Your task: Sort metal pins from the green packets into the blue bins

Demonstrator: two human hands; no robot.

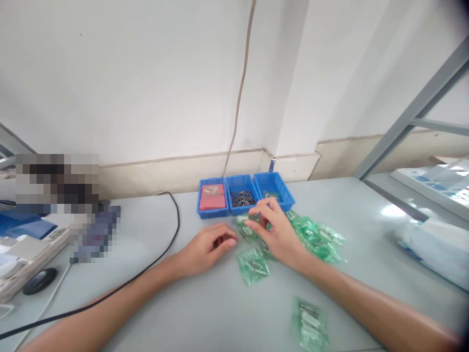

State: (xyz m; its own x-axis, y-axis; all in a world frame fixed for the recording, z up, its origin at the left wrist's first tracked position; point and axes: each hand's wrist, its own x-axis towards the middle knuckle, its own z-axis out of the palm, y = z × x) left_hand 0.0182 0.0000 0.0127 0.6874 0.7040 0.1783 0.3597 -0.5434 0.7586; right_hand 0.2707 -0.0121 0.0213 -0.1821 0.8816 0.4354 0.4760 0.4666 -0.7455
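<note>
My left hand [208,248] rests on the table with its fingers loosely curled and the thumb apart from them. Nothing shows in it. My right hand [276,230] is over the green plastic bags, in front of the blue bins, with thumb and fingertips drawn close together. Whatever may be between them is too small to make out. Just in front of the hands lies a green bag with metal parts [253,265]. Behind my right hand, the middle blue bin [240,185] holds many small metal screws. More green bags [315,237] are heaped right of that hand.
A blue bin with pink contents [212,197] and another blue bin [274,185] flank the middle one. A separate green bag [310,325] lies near the front edge. A black cable [178,215] crosses my left forearm. White plastic wrapping [436,247] is at right.
</note>
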